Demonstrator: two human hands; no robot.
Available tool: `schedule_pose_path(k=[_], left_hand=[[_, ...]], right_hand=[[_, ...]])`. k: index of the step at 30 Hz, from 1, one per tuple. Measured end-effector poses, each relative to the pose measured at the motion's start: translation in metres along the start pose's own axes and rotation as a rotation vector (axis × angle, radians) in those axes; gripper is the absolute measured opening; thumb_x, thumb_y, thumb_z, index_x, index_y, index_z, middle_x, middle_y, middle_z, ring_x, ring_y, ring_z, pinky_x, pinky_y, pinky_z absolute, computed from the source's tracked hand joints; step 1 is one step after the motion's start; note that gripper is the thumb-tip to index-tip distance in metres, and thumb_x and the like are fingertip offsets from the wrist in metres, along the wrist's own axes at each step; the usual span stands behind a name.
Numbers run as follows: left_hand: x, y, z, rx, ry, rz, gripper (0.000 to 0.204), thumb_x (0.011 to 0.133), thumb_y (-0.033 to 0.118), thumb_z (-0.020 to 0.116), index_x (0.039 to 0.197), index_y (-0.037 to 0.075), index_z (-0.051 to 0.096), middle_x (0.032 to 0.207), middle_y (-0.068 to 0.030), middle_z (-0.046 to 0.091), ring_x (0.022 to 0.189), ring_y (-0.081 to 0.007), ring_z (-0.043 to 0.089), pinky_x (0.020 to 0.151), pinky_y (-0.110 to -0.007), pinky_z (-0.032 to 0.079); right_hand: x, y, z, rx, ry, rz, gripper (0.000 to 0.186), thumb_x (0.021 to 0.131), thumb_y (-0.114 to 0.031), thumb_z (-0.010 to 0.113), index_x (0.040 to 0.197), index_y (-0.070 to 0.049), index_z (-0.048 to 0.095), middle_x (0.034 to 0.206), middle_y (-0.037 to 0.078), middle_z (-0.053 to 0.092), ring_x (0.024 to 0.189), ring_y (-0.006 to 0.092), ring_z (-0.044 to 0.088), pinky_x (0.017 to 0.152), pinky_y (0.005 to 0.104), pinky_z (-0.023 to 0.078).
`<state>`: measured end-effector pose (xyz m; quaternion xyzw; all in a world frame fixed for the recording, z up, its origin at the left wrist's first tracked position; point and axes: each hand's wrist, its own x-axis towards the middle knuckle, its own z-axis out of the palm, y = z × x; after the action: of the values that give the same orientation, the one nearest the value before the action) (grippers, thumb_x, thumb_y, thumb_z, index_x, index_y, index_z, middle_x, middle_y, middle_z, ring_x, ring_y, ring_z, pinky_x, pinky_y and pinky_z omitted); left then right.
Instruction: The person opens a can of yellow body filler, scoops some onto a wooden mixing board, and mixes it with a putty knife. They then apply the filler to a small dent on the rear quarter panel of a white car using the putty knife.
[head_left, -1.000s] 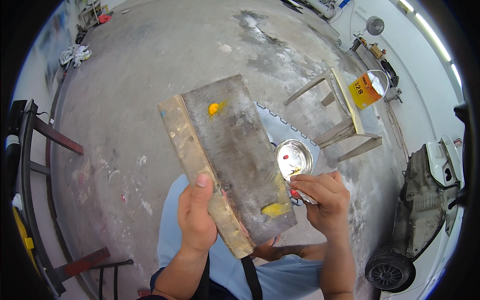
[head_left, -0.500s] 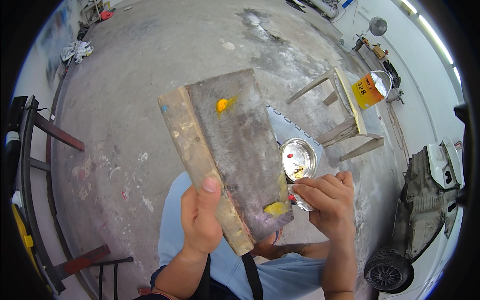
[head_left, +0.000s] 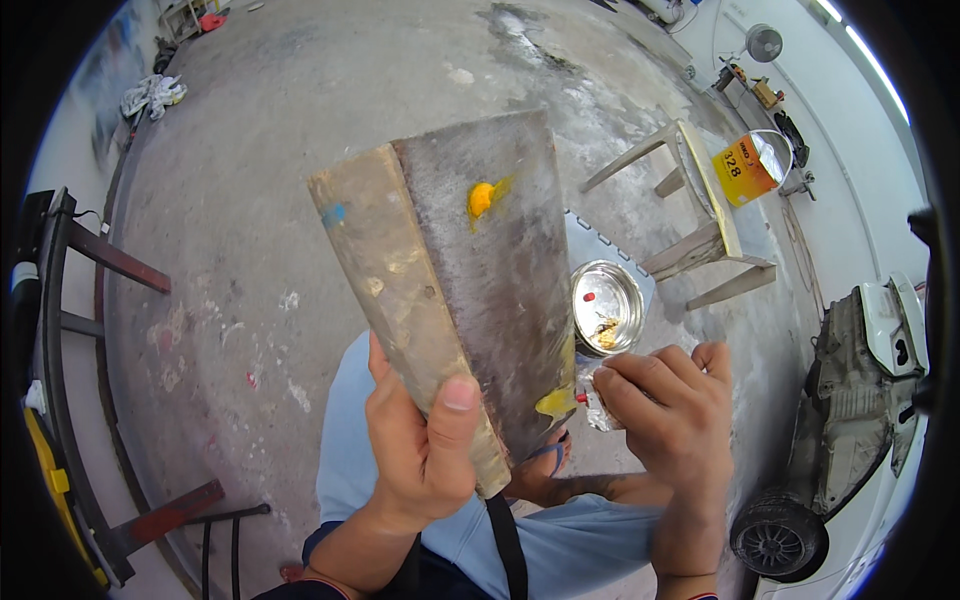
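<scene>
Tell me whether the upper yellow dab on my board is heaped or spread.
Mostly heaped: the upper yellow dab forms a bright, rounded lump on the board, with a thin smear trailing off beside it.

Light-blue shorts (head_left: 590,540), black strap (head_left: 511,550), dark red-edged sleeves (head_left: 290,592), blue sandal (head_left: 553,456)

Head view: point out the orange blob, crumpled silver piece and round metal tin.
Orange blob (head_left: 482,199): head view, its middle.
Crumpled silver piece (head_left: 600,414): head view, its lower part.
Round metal tin (head_left: 616,294): head view, bare shiny face.

The orange-yellow bucket (head_left: 748,174) bears a dark number and, apparently, smaller lettering above.
</scene>
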<state>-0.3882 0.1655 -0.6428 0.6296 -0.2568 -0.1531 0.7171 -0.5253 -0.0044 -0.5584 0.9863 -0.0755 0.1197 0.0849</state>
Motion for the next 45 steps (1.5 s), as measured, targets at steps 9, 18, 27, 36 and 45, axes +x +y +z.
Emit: schedule_pose_path(k=[9,18,27,36,45], left_hand=[[0.004,0.006,0.000,0.052,-0.039,0.087,0.039,0.103,0.032,0.057,0.117,-0.002,0.069,0.118,-0.0198,0.069,0.123,-0.0388,0.060,0.124,-0.060,-0.002],[-0.003,0.009,0.002,0.152,-0.083,0.136,0.041,0.102,0.031,0.058,0.118,-0.005,0.070,0.130,-0.0283,0.064,0.137,-0.0491,0.050,0.122,-0.063,-0.005],[-0.006,0.014,0.006,0.211,-0.049,0.223,0.047,0.103,0.032,0.057,0.124,-0.009,0.067,0.137,-0.0330,0.060,0.141,-0.0533,0.045,0.122,-0.064,-0.006],[-0.006,0.009,0.006,0.184,-0.076,0.178,0.047,0.102,0.032,0.057,0.124,-0.008,0.067,0.134,-0.0313,0.061,0.135,-0.0507,0.050,0.122,-0.064,-0.006],[-0.004,0.010,0.004,0.163,-0.080,0.183,0.045,0.103,0.033,0.057,0.120,-0.007,0.068,0.127,-0.0253,0.065,0.128,-0.0449,0.056,0.122,-0.063,-0.005]], right_hand=[[0.004,-0.019,0.001,0.007,-0.028,0.023,0.022,0.075,-0.012,0.076,0.096,-0.012,0.072,0.098,-0.005,0.071,0.075,0.0140,0.059,0.074,0.0378,0.035],[0.002,-0.026,0.000,-0.029,-0.004,0.012,0.023,0.073,-0.011,0.075,0.096,-0.011,0.073,0.097,-0.004,0.070,0.076,0.0138,0.058,0.074,0.0375,0.035],[-0.001,-0.026,-0.003,-0.015,-0.071,0.019,0.023,0.073,-0.011,0.073,0.096,-0.012,0.072,0.097,-0.004,0.068,0.078,0.0151,0.058,0.075,0.0379,0.035],[-0.004,-0.019,-0.002,-0.036,-0.046,0.031,0.022,0.073,-0.010,0.074,0.095,-0.012,0.072,0.094,-0.005,0.068,0.078,0.0151,0.057,0.075,0.0380,0.035],[-0.001,-0.016,0.002,-0.014,-0.074,0.009,0.024,0.071,-0.008,0.073,0.095,-0.011,0.072,0.091,-0.004,0.067,0.076,0.0164,0.057,0.074,0.0386,0.035]])
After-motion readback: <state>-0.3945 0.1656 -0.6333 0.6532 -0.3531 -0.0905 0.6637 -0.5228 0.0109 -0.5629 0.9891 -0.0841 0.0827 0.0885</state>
